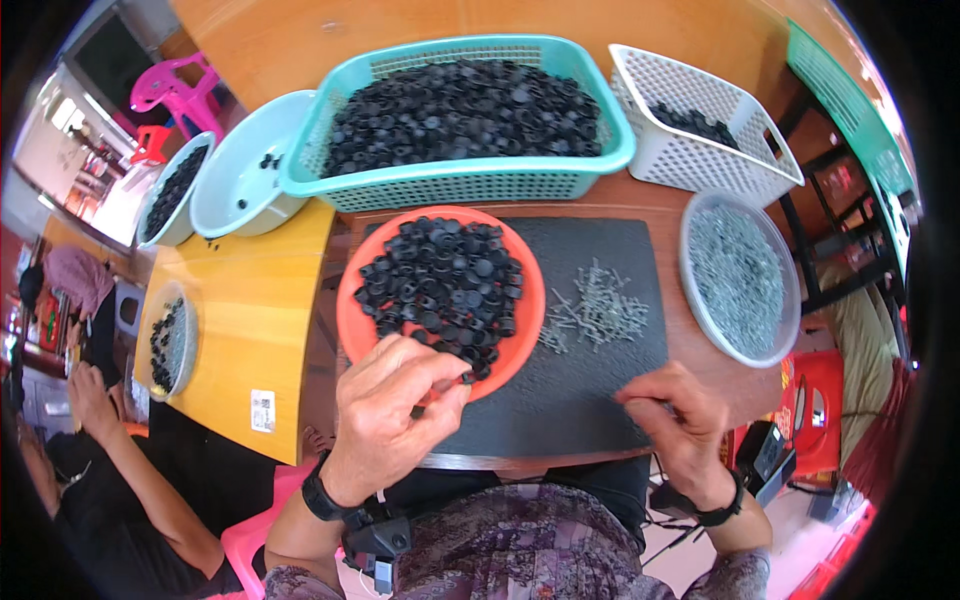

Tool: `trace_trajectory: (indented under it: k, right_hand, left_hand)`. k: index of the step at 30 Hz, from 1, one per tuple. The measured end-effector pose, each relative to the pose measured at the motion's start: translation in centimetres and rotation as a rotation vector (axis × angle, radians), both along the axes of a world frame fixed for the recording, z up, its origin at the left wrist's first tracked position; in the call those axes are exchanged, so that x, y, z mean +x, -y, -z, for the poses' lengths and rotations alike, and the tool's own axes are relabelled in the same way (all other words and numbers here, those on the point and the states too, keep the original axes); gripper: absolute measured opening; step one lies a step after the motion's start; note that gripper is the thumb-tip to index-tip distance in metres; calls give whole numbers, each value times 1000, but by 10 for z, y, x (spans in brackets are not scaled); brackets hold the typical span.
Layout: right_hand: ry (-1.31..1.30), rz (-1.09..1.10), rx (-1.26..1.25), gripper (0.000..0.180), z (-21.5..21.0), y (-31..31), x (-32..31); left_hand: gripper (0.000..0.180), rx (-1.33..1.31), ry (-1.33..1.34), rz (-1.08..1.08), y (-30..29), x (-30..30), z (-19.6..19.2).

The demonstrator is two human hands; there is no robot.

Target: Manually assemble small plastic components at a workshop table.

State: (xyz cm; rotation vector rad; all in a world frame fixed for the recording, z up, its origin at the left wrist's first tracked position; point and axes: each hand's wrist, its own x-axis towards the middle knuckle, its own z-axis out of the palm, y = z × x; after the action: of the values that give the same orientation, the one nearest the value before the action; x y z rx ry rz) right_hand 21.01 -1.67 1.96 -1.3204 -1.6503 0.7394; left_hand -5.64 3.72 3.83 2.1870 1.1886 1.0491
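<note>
**Left hand pinches a small black cap at the edge of an orange-red bowl**

A brown wooden table carries most of the things, with a yellow table standing to its left. Largest on the brown one is a turquoise basket at the back, heaped with black caps. In front of it lies a dark mat. A white basket, to the right of the turquoise one, has more black pieces inside. The orange-red bowl, full of black caps, sits at the left end of the mat. A pale blue bowl on the yellow table contains only a few black pieces. To the right of the mat, a clear tub is filled with thin metal pieces.

The left hand is above the bowl's near rim, its grip closed on the one cap between thumb and forefinger. The right hand hovers near the mat's right edge; its grip is narrow, fingers curled, and I cannot tell whether anything is in it. A loose pile of thin metal pieces lies on the mat, just beside the bowl.
</note>
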Motion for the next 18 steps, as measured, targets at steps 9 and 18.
trace_trajectory:
  k: [9, 18]
  right_hand:
    - [-803, -76, -526, 17, 3, 3, -51]
    - [-1028, 42, -471, 16, 23, 13, -50]
  left_hand:
    - [27, 52, 46, 179, 17, 46, 12]
    - [25, -20, 114, 123, 26, 63, 24]
